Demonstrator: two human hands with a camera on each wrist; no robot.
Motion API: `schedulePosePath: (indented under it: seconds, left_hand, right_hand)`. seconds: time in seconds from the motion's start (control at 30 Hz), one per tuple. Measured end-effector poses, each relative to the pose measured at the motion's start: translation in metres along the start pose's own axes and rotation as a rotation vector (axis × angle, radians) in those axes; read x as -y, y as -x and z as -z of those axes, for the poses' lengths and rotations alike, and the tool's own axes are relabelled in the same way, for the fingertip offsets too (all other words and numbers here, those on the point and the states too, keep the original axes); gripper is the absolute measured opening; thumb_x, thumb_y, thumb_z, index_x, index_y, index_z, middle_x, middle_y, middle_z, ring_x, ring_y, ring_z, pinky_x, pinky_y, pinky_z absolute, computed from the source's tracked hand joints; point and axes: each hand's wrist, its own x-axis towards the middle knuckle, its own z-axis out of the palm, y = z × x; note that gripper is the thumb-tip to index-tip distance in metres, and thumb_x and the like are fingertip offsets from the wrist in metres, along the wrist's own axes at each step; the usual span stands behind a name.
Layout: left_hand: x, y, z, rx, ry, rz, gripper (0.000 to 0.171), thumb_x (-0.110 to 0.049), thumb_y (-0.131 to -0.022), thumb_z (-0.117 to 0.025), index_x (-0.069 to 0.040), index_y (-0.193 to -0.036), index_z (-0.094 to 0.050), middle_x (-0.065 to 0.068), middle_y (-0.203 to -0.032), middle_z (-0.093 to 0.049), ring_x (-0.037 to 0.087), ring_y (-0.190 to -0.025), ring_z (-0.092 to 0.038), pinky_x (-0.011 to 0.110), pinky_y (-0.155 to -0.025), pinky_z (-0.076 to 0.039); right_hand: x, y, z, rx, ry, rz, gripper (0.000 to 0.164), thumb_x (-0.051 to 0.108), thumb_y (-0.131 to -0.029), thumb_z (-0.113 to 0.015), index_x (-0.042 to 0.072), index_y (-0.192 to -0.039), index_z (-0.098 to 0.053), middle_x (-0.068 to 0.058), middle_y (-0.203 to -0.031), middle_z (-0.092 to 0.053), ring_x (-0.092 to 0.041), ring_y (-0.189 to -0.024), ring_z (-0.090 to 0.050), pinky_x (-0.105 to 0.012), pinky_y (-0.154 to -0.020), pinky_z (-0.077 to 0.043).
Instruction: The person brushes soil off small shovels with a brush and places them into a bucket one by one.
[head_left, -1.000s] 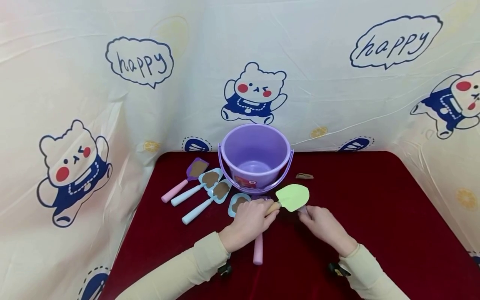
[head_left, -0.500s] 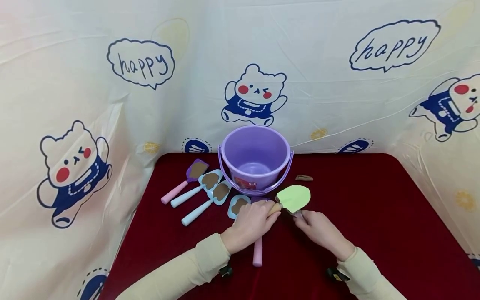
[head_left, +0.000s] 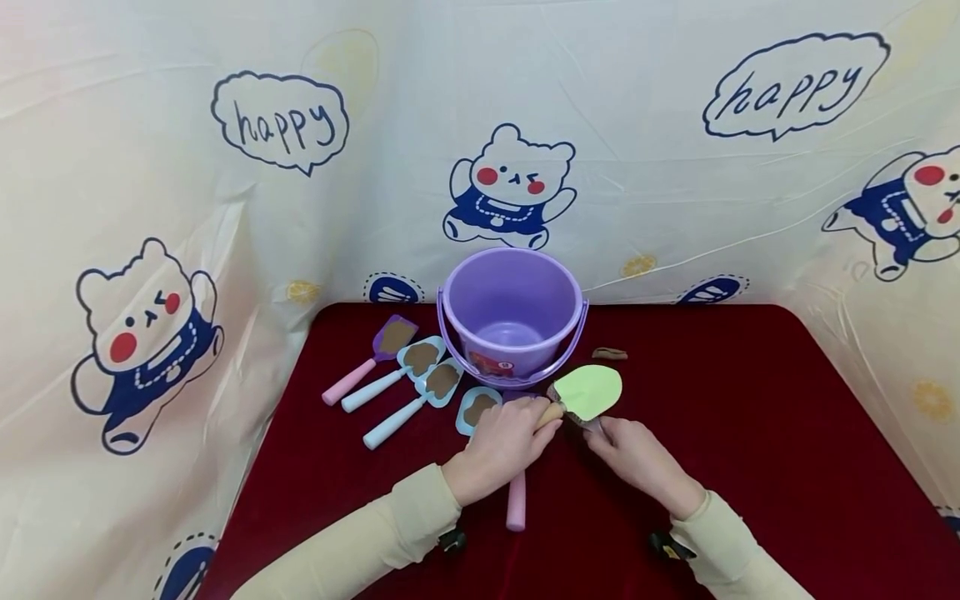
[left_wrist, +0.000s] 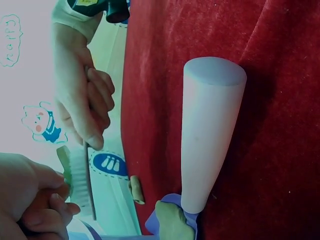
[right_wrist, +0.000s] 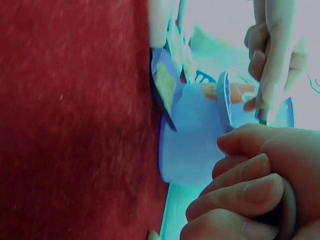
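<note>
My left hand (head_left: 498, 450) grips the wooden handle of a small toy shovel with a light green blade (head_left: 591, 390). The blade is raised in front of the bucket. My right hand (head_left: 643, 460) holds a brush by its thin handle. In the left wrist view the brush's pale bristles (left_wrist: 80, 172) lie against the green shovel; from the head most of the brush is hidden beneath the blade. Under my left arm lies a purple shovel with a pink handle (head_left: 516, 502), a brown lump on its blade. A light blue shovel (head_left: 467, 419) is partly covered by my left hand.
A purple bucket (head_left: 486, 333) stands at the back middle, its handle hanging down in front. To its left lie several shovels bearing brown lumps, one with a pink handle (head_left: 348, 382). A brown clay piece (head_left: 609, 353) lies right of the bucket on the red cloth (head_left: 750, 433).
My right hand has shifted slightly left, and the brush has slid left along the underside of the green shovel. The left hand has barely moved and keeps its grip.
</note>
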Motion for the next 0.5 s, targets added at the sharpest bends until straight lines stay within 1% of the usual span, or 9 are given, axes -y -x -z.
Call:
schedulePosePath:
  seconds: [0.1, 0.2, 0.3, 0.37, 0.5]
  left_hand:
    - [0.0, 0.001, -0.002, -0.004, 0.004, -0.003, 0.018, -0.028, -0.101, -0.07, -0.015, -0.091, -0.062, -0.002, -0.073, -0.054, 0.015, -0.067, -0.062, 0.032, -0.051, -0.045]
    - [0.0, 0.002, -0.002, -0.009, 0.014, -0.008, 0.017, -0.028, -0.101, -0.07, -0.016, -0.091, -0.063, -0.002, -0.072, -0.053, 0.016, -0.066, -0.062, 0.032, -0.051, -0.045]
    - [0.001, 0.003, -0.001, -0.016, 0.019, -0.009, 0.019, -0.028, -0.101, -0.071, -0.016, -0.09, -0.062, -0.002, -0.071, -0.052, 0.017, -0.066, -0.062, 0.032, -0.05, -0.044]
    - [0.001, 0.003, 0.0, -0.023, 0.023, -0.008, 0.02, -0.028, -0.101, -0.071, -0.015, -0.089, -0.061, -0.002, -0.07, -0.052, 0.017, -0.065, -0.061, 0.032, -0.05, -0.044]
    - [0.0, 0.003, -0.001, -0.011, 0.024, 0.012, 0.021, -0.03, -0.102, -0.069, -0.016, -0.089, -0.059, -0.003, -0.072, -0.053, 0.016, -0.067, -0.061, 0.032, -0.051, -0.045]
  right_hand:
    - [-0.001, 0.0, 0.001, -0.02, 0.011, 0.004, 0.034, 0.019, -0.103, -0.06, 0.018, -0.071, -0.048, 0.009, -0.062, -0.037, -0.006, -0.054, -0.038, -0.025, -0.053, -0.037]
    - [-0.004, 0.0, 0.005, -0.069, 0.01, -0.036, 0.037, 0.02, -0.105, -0.057, 0.017, -0.07, -0.045, 0.008, -0.061, -0.036, -0.008, -0.054, -0.037, -0.026, -0.054, -0.036]
    - [-0.008, -0.001, 0.011, -0.099, -0.007, -0.075, 0.041, 0.026, -0.108, -0.051, 0.015, -0.07, -0.042, 0.006, -0.06, -0.035, -0.011, -0.053, -0.035, -0.027, -0.053, -0.035]
    - [-0.009, -0.003, 0.014, -0.098, -0.02, -0.085, 0.042, 0.029, -0.11, -0.049, 0.015, -0.07, -0.041, 0.005, -0.06, -0.035, -0.011, -0.053, -0.035, -0.028, -0.053, -0.035]
    - [-0.005, -0.003, 0.008, -0.073, -0.017, -0.062, 0.039, 0.021, -0.107, -0.053, 0.015, -0.07, -0.043, 0.006, -0.059, -0.036, -0.01, -0.052, -0.036, -0.026, -0.053, -0.035]
